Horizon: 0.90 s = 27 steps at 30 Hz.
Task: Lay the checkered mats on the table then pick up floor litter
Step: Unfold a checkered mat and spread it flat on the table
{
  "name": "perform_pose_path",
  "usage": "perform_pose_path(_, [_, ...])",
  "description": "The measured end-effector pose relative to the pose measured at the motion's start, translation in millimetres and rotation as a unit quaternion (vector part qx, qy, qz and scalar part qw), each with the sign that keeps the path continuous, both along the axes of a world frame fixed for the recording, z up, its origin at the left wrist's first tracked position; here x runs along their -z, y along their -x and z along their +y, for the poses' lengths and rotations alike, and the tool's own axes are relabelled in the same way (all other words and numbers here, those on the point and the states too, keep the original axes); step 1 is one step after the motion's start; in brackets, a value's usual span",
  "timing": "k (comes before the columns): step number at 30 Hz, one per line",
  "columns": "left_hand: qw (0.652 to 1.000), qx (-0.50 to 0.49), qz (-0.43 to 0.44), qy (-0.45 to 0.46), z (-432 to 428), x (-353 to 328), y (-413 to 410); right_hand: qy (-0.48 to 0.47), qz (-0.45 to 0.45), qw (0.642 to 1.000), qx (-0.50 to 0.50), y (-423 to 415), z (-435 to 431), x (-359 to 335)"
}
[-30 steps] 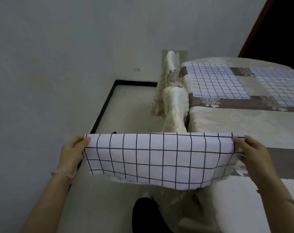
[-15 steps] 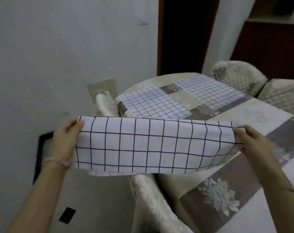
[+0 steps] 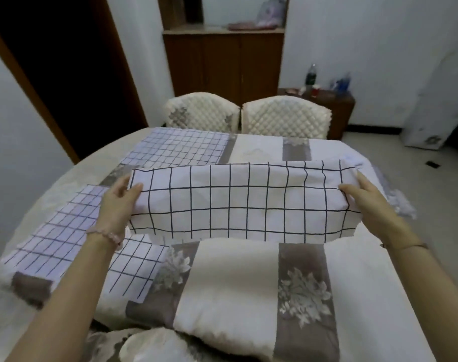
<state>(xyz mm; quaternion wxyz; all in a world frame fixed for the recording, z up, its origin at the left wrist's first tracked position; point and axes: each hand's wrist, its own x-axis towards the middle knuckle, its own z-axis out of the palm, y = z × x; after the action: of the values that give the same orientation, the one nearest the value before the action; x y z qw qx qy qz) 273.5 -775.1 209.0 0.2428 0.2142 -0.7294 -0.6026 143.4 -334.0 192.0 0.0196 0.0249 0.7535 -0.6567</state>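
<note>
Holding checkered mat (image 3: 238, 202) stretched above counter (image 3: 249, 278): our left hand (image 3: 118, 202) pinches left end, right hand (image 3: 366, 202) pinches right end. Long axis runs left-right. Bare cloth lies directly below; laid mats (image 3: 65, 236) sit left, so we lower straight down.

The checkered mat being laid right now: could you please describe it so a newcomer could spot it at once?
Over the cloth-covered table, both hands stretch one checkered mat by its ends. Unlike the two mats lying flat at left, it is held in the air.

White, black-gridded mat (image 3: 243, 202); floral tablecloth (image 3: 238, 291)
</note>
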Motion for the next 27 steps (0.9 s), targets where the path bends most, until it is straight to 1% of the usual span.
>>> perform_pose_path(2, [0.999, 0.044, -0.030, 0.012, 1.7, 14.3, 31.7, -0.011, -0.001, 0.999, 0.033, -5.2, 11.5, 9.7])
perform_pose_path(5, [0.993, 0.095, -0.070, 0.028, 7.5, 42.9, 65.7, -0.030, -0.029, 0.997, 0.070, -14.1, 29.2, 34.4])
perform_pose_path(10, [0.981, 0.133, -0.141, 0.021, 18.7, 96.1, 87.3, -0.035, -0.118, 0.986, 0.116, -35.6, 48.7, 86.7])
perform_pose_path(14, [0.967, 0.142, -0.210, -0.004, 29.5, 133.6, 82.3, -0.075, -0.166, 0.976, 0.120, -53.4, 53.0, 123.8])
perform_pose_path(18, [0.952, 0.161, -0.262, 0.000, 35.0, 162.0, 67.2, -0.105, -0.192, 0.967, 0.129, -72.0, 54.1, 150.2])
perform_pose_path(24, [0.934, 0.167, -0.316, 0.003, 32.7, 177.9, 38.3, -0.126, -0.238, 0.957, 0.112, -90.7, 56.2, 162.3])
perform_pose_path(27, [0.924, 0.175, -0.338, 0.019, 26.0, 181.5, 24.2, -0.154, -0.254, 0.950, 0.097, -97.1, 57.6, 160.4])
